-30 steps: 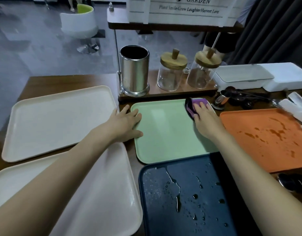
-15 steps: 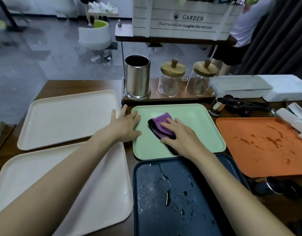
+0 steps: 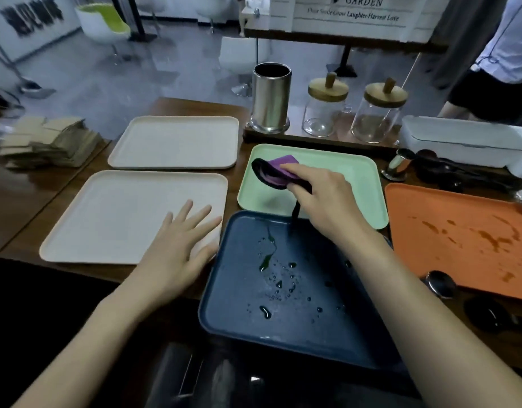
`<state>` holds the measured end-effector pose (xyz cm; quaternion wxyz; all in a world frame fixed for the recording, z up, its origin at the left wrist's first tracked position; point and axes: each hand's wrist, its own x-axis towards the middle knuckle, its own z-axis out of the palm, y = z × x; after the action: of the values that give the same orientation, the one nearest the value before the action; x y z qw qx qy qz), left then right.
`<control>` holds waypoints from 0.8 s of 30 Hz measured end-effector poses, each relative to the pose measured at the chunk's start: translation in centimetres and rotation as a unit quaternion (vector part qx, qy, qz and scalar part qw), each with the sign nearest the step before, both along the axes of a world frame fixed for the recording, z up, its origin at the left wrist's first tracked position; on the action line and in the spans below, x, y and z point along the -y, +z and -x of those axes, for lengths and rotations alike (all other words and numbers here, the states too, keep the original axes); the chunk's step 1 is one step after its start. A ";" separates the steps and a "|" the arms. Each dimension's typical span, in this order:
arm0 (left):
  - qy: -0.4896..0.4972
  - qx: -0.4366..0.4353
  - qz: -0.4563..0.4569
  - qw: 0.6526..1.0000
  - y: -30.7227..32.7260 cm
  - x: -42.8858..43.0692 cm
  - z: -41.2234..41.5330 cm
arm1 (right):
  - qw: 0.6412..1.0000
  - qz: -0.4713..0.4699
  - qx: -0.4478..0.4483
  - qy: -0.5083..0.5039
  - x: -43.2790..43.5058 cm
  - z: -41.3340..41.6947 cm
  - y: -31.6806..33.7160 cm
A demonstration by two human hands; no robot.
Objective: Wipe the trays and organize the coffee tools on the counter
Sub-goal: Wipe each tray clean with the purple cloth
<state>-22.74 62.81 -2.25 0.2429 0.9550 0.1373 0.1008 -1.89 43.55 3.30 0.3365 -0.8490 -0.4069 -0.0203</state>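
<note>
My right hand (image 3: 321,192) pinches a purple and black cloth (image 3: 273,172), lifted a little above the green tray (image 3: 356,178); a black strip of it dangles over the dark blue tray (image 3: 233,290), which carries water drops. My left hand (image 3: 180,245) lies flat with fingers spread on the near cream tray (image 3: 115,213), right beside the blue tray's left edge. A second cream tray (image 3: 177,139) sits behind it. An orange tray (image 3: 459,231) with brown stains lies at the right. Dark coffee tools (image 3: 448,172) and a small metal cup (image 3: 398,166) lie behind the orange tray.
A steel canister (image 3: 271,98) and two glass jars with wooden lids (image 3: 327,107) stand on a wooden shelf behind the green tray. A white box (image 3: 465,139) is at the back right. Brown paper stacks (image 3: 53,139) lie far left. A person (image 3: 501,54) stands behind the counter.
My right hand has lifted the cloth off the green tray and pulled it toward the blue tray. My left hand left the green tray's edge and settled on the near cream tray.
</note>
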 end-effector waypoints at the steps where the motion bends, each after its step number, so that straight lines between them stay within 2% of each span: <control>1: 0.009 0.005 0.016 1.000 -0.2 1.1 1.4 | 1.000 -0.001 -0.005 0.017 0.9 1.1 0.3; 6: 0.018 0.010 0.022 1.000 -1.3 5.4 5.0 | 0.997 0.005 -0.016 0.076 4.5 6.0 -1.3; 10: 0.011 -0.026 -0.009 1.000 -1.8 6.4 5.2 | 0.993 0.049 0.002 0.106 5.4 7.7 -4.4; 15: -0.009 -0.077 -0.061 0.995 -2.5 6.3 5.5 | 0.989 0.113 0.003 0.092 5.8 8.8 -6.5; 18: -0.021 -0.070 -0.070 0.995 -3.0 6.0 5.7 | 0.976 0.193 -0.011 0.097 5.6 9.0 -6.4; 24: -0.031 -0.042 -0.064 0.997 -3.7 5.6 5.4 | 0.978 0.187 -0.024 0.091 3.9 9.4 -5.9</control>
<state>-28.13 57.17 -5.92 0.1787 0.9757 0.1108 0.0613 -11.29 39.64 -2.63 0.1817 -0.8565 -0.4710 0.1077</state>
